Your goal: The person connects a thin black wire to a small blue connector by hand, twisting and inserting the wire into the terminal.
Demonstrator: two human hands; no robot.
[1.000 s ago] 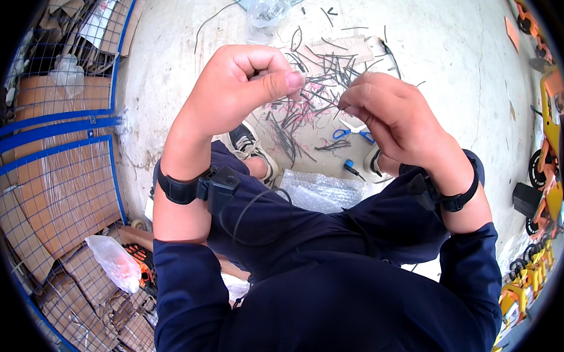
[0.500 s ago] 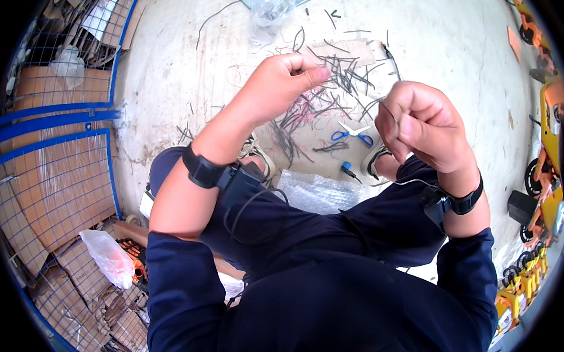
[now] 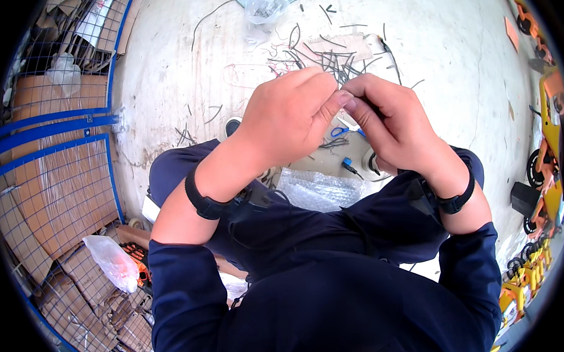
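My left hand [image 3: 290,117] and my right hand [image 3: 397,121] meet in front of me, thumbs and fingertips pinched together. Half a second ago a thin dark wire showed in my right fingers; now the closed fingers mostly hide it. What my left fingertips pinch is too small to make out. Beyond my hands, a heap of short black wire pieces [image 3: 340,67] lies on the floor, partly over a flat piece of cardboard [image 3: 354,46]. Scissors with blue handles [image 3: 339,131] are partly covered by my right hand. More cut pieces [image 3: 334,143] lie nearer to me.
Bubble wrap [image 3: 320,190] and a small blue-and-black connector [image 3: 350,166] lie between my feet. Clear plastic [image 3: 267,6] sits at the far edge. A blue mesh cage [image 3: 53,114] with cardboard stands left; yellow-and-orange wheeled equipment [image 3: 548,114] lines the right.
My hands, apart before, have come together at the fingertips. The left moved right and nearer; the right moved left. The left fingers now cover much of the wire heap.
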